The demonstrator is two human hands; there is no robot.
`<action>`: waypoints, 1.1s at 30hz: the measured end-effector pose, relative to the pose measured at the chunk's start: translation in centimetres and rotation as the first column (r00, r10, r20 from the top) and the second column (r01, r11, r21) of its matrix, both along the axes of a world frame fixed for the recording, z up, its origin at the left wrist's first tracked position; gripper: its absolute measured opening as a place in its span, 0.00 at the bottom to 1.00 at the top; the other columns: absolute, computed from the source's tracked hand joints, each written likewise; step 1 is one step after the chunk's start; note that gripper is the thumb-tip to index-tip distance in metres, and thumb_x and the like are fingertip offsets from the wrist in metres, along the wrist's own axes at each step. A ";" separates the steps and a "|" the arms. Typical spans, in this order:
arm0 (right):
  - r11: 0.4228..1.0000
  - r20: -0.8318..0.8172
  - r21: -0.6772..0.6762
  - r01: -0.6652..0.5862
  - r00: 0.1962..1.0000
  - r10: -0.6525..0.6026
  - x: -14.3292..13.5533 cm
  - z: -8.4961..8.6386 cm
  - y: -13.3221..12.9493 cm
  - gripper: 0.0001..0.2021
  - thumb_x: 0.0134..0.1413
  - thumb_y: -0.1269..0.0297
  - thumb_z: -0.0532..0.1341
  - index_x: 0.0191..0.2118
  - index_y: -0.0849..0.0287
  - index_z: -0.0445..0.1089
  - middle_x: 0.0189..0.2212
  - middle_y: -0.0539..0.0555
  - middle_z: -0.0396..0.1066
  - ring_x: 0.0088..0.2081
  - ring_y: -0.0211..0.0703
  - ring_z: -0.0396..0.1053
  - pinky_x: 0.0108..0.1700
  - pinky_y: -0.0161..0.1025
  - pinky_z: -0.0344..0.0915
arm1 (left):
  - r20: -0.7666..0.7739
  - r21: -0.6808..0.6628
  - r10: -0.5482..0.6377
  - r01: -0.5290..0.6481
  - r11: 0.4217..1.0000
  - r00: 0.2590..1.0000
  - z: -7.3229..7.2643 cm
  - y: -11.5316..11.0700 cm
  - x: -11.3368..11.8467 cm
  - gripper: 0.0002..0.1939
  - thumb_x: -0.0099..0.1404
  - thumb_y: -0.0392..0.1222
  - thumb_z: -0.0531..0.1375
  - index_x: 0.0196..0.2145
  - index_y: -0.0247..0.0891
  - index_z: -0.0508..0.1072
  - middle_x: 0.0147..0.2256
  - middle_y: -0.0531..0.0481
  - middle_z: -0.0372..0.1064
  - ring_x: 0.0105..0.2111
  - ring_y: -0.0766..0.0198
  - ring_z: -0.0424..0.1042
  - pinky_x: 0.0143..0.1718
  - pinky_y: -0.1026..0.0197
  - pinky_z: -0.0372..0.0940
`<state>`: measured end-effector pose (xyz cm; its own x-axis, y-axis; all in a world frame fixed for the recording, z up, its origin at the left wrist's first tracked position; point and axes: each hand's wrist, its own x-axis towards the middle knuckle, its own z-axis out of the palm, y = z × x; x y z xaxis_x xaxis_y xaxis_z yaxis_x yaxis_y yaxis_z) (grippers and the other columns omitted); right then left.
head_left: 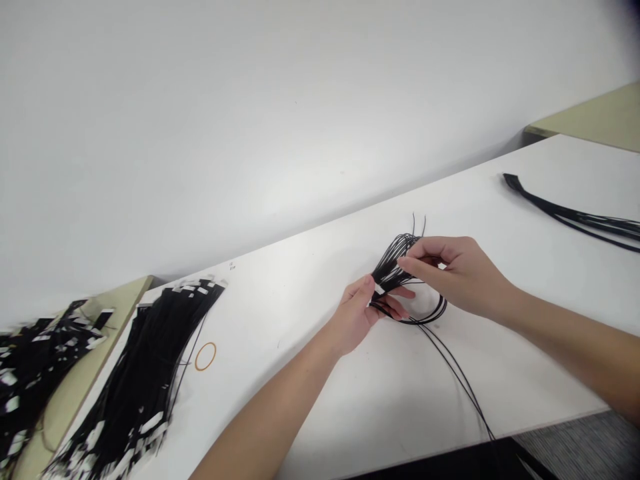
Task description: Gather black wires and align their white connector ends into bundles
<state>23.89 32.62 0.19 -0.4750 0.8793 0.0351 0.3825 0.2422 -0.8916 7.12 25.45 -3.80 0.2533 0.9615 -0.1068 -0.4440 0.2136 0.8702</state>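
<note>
A bundle of thin black cables [393,263] is held above the white table, fanned out at its upper end. My left hand [361,303] grips its lower end between thumb and fingers, beside a small white piece. My right hand [445,267] is closed at the bundle's right side, thumb and fingers pinching at the strands; the fingertips partly hide what they hold. A loop of cable hangs below and between the hands, and loose strands [460,373] run down to the table's front edge.
A large pile of black cables with white ends [145,367] lies on the left of the white table [250,347]. Another pile [40,373] is at the far left. An orange rubber band [205,357] lies nearby. More black cables [575,215] lie at the right. A wall stands behind.
</note>
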 end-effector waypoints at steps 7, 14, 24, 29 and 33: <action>0.999 0.022 0.023 -0.039 0.999 0.038 -0.2 0.2 -0.5 0.12 0.55 0.58 0.57 0.24 0.58 0.67 0.21 0.50 0.64 0.22 0.34 0.58 0.23 0.32 0.57 | 0.000 0.003 -0.011 0.011 1.000 1.000 0.0 0.0 0.0 0.25 0.67 0.54 0.47 0.45 0.30 0.69 0.43 0.34 0.69 0.31 0.61 0.70 0.38 0.56 0.63; 0.998 -0.012 0.063 -0.029 0.999 0.029 -0.2 0.1 -0.6 0.10 0.53 0.62 0.58 0.23 0.58 0.67 0.19 0.49 0.63 0.21 0.32 0.58 0.22 0.30 0.57 | 0.024 0.002 -0.005 0.005 1.000 1.000 0.0 0.1 -0.1 0.25 0.68 0.54 0.46 0.47 0.30 0.68 0.44 0.34 0.68 0.32 0.61 0.70 0.38 0.56 0.63; 0.998 -0.014 0.059 -0.026 1.000 0.027 -0.3 0.0 -0.7 0.12 0.53 0.61 0.58 0.22 0.59 0.66 0.19 0.49 0.63 0.21 0.33 0.59 0.22 0.30 0.57 | 0.012 0.019 -0.002 0.002 1.000 1.000 -0.1 0.1 0.0 0.24 0.68 0.53 0.47 0.44 0.30 0.70 0.44 0.34 0.68 0.31 0.63 0.69 0.37 0.58 0.63; 0.999 0.014 0.026 -0.037 0.999 0.037 -0.3 -0.2 -0.5 0.13 0.53 0.59 0.58 0.22 0.58 0.67 0.19 0.50 0.64 0.21 0.33 0.58 0.22 0.31 0.56 | -0.004 0.031 -0.014 0.014 0.999 1.000 -0.2 0.1 -0.1 0.23 0.68 0.51 0.45 0.44 0.30 0.70 0.43 0.34 0.68 0.31 0.63 0.70 0.37 0.58 0.62; 0.996 -0.002 -0.063 -0.064 0.998 0.064 -0.4 0.4 -0.6 0.12 0.53 0.60 0.58 0.22 0.59 0.66 0.19 0.50 0.63 0.21 0.33 0.58 0.22 0.32 0.56 | -0.016 0.036 -0.027 0.028 0.999 1.000 -0.1 0.0 -0.1 0.23 0.68 0.51 0.46 0.46 0.31 0.70 0.43 0.34 0.68 0.32 0.61 0.70 0.38 0.56 0.62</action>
